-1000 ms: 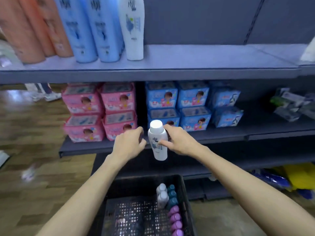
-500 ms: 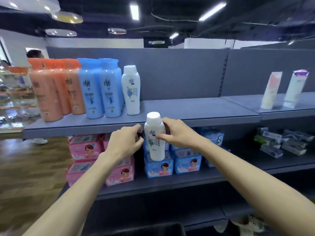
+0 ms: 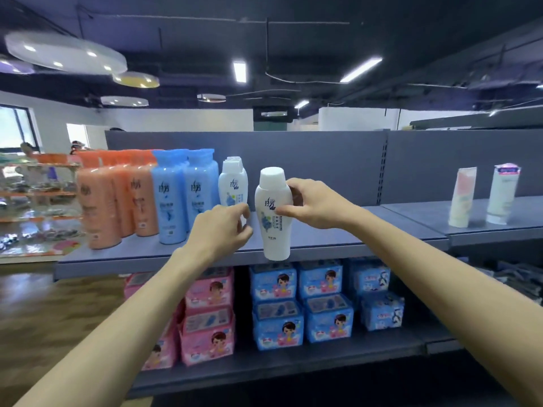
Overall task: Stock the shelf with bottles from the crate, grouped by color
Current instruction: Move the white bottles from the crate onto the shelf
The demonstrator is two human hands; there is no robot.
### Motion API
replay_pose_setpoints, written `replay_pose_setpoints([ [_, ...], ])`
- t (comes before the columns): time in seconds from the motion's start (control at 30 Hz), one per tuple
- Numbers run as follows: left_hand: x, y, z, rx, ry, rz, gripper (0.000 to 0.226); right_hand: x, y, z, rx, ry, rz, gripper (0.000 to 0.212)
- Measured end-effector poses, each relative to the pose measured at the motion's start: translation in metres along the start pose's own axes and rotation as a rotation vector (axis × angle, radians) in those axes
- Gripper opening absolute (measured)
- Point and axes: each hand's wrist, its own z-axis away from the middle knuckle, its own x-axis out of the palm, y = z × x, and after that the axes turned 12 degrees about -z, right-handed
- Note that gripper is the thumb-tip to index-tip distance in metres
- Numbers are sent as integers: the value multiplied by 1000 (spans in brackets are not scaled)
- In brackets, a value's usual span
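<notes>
White bottle (image 3: pixel 273 212) pinched by right hand (image 3: pixel 316 205); left hand (image 3: pixel 220 230) curled, empty.

This is a retail shop. Grey metal display shelving (image 3: pixel 323 221) carries rows of orange, blue and white plastic bottles (image 3: pixel 170 198), with stacked pink and blue cardboard packs (image 3: pixel 302 304) beneath. Fluorescent ceiling strip lights (image 3: pixel 239 71) hang from a dark open ceiling.
</notes>
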Motion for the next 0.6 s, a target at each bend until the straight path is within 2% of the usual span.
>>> replay_pose_setpoints([
  [0.43,4,-17,-31,-7,-63,-105,23,-5,6,-44,131,4,-2,26],
  [0.6,9,-16,-36,7,-78,-111,22,1,25,-57,219,24,-144,24],
])
